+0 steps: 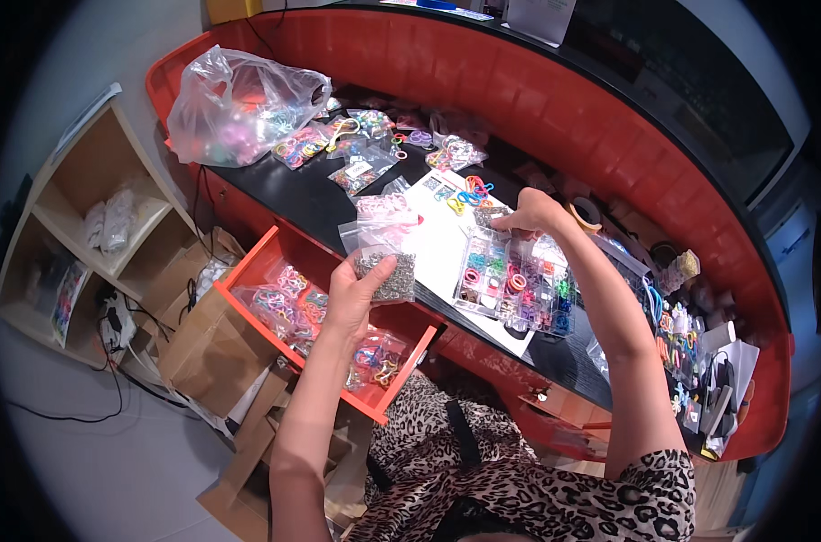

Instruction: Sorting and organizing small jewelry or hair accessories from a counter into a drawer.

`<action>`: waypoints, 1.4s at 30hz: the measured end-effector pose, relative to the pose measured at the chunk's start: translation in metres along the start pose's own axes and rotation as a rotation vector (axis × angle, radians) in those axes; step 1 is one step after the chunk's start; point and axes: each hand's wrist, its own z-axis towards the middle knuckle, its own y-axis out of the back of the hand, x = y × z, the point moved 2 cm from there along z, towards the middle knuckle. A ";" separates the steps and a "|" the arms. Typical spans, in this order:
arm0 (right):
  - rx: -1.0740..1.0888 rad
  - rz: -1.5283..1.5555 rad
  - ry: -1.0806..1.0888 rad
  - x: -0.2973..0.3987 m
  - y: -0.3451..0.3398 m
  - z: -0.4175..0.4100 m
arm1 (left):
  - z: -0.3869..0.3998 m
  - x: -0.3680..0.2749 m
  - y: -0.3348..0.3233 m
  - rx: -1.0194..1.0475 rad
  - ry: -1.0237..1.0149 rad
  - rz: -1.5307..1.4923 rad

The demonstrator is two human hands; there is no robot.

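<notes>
My left hand (356,288) grips a clear zip bag of small silvery metal pieces (391,276) above the edge of an open red drawer (247,259). Just beyond it lies a bag of pale pink pieces (381,205). My right hand (529,213) reaches over the desk, its fingers at another small bag of metal pieces (489,217); whether they grip it is unclear. Below that hand sits a clear compartment box (515,284) with colourful small parts, partly on white paper sheets (437,251). Colourful plastic clasps (473,192) lie on the paper.
A filled plastic carrier bag (244,115) and several small bags of beads (300,146) occupy the desk's left part. Bagged colourful pieces fill the drawer. A tape roll (584,215) and stationery stand to the right. Cardboard boxes (214,345) and shelves (105,203) are at the left.
</notes>
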 end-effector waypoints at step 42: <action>-0.024 0.603 0.760 0.160 -0.033 -0.095 | -0.060 -0.004 0.005 0.184 0.228 0.060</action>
